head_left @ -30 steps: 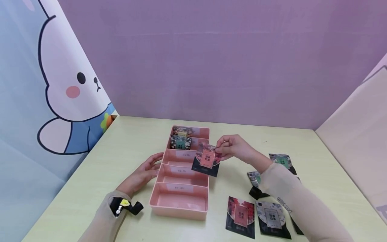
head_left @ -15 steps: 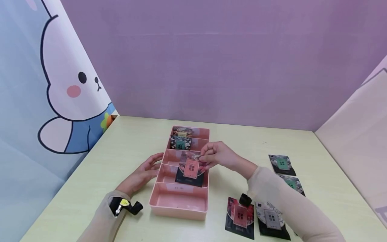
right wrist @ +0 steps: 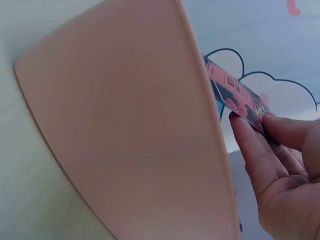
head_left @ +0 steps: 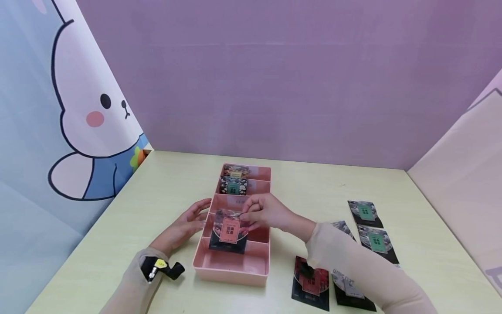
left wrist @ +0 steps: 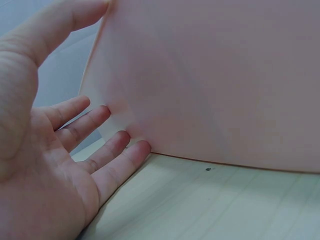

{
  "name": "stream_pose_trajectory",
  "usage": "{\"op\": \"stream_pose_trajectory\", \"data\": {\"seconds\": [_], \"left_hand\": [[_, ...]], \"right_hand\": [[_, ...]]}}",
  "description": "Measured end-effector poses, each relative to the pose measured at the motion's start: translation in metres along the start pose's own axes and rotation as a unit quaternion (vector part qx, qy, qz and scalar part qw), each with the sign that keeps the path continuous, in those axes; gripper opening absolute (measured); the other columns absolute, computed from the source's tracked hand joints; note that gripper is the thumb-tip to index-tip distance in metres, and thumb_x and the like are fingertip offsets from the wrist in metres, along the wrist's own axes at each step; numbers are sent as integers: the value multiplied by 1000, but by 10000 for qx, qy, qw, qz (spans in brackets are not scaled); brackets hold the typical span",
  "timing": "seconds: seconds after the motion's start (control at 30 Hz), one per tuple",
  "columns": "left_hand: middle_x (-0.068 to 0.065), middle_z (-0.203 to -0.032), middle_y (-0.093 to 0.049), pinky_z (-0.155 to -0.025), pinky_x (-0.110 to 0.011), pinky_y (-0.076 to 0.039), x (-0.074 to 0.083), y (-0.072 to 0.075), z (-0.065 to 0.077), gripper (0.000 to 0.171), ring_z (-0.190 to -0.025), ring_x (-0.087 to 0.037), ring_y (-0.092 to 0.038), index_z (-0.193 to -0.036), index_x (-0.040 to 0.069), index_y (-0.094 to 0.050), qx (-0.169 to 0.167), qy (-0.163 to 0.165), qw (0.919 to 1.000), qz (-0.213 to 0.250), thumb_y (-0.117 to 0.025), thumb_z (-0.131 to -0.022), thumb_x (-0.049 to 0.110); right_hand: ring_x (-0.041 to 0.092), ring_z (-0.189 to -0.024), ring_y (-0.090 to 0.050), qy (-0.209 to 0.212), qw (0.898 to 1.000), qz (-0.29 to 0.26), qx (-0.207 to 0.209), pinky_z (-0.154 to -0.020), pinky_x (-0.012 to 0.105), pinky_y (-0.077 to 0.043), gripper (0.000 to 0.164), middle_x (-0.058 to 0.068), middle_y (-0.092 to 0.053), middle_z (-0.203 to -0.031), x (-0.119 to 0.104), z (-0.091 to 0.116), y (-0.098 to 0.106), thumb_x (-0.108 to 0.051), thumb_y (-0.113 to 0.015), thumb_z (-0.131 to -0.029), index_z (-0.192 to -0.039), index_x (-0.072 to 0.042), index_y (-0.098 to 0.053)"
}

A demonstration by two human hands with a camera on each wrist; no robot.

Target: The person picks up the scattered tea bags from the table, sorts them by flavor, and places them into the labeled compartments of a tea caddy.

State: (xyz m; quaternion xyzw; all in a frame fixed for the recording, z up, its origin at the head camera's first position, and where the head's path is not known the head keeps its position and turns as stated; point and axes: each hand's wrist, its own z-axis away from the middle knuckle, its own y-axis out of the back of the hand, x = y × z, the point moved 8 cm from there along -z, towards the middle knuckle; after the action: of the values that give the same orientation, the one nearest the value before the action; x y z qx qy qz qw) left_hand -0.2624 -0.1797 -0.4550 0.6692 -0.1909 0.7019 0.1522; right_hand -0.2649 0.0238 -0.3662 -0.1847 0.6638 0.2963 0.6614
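Note:
Between thumb and fingers, my right hand (head_left: 264, 212) pinches the upper right corner of a tea sachet (head_left: 229, 231) with a coral label and a dark lower edge. The sachet overlaps the two nearest compartments of the pink divided box (head_left: 231, 277) in the head view. In the right wrist view the sachet (right wrist: 237, 92) shows above the rim of the box wall (right wrist: 125, 120). My left hand (head_left: 184, 224) rests against the left side of the box. Its fingers (left wrist: 120, 162) are extended, with the tips at the box wall in the left wrist view.
Two sachets stand in the far compartments, one green-labelled (head_left: 233, 187) and one yellow-labelled (head_left: 236, 172). On the table to the right lie a red sachet (head_left: 313, 292), a grey-labelled one (head_left: 351, 292) partly under the right sleeve (head_left: 353, 257), and green-labelled ones (head_left: 366, 213).
My right hand has carried the coral-labelled sachet left and nearer, from the box's right edge to over its near compartments. The left hand stays at the box side.

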Motion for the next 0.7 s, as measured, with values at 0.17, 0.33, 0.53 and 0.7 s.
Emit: {"op": "stream_pose_trajectory", "data": {"seconds": [0.17,0.33,0.53,0.7], "left_hand": [[-20,-164,-11,-116,-62,-15,0,0,0,79,-147,-44,-17,-158,5,-13,16,48,10000,39,-60,-96,10],[-20,-164,-10,-116,-60,-17,0,-1,2,79,-146,-44,-17,-158,4,-12,-26,45,10000,73,-59,-95,8],[-19,-164,-9,-117,-61,-13,0,-1,3,78,-147,-44,-15,-159,6,-12,-29,84,10000,36,-57,-96,10],[-18,-164,-10,-116,-62,-12,0,-1,2,78,-148,-43,-15,-159,8,-12,-29,138,9999,12,-58,-96,12]], "right_hand": [[18,-73,-73,153,9999,-27,26,-67,45,-61,6,18,-73,-84,0,-1,-8,6,-66,-91,-90,7,-60],[16,-69,-72,359,9991,213,15,-64,35,-61,8,16,-73,-79,-2,1,-19,3,-70,-89,-87,6,-63],[6,-59,-63,826,9927,851,202,-53,18,-46,10,8,-72,-70,-5,5,-29,-1,-76,-85,-81,1,-67],[5,-57,-60,1034,9880,1105,325,-51,18,-45,10,3,-71,-70,-4,7,-31,0,-78,-83,-79,-1,-69]]}}
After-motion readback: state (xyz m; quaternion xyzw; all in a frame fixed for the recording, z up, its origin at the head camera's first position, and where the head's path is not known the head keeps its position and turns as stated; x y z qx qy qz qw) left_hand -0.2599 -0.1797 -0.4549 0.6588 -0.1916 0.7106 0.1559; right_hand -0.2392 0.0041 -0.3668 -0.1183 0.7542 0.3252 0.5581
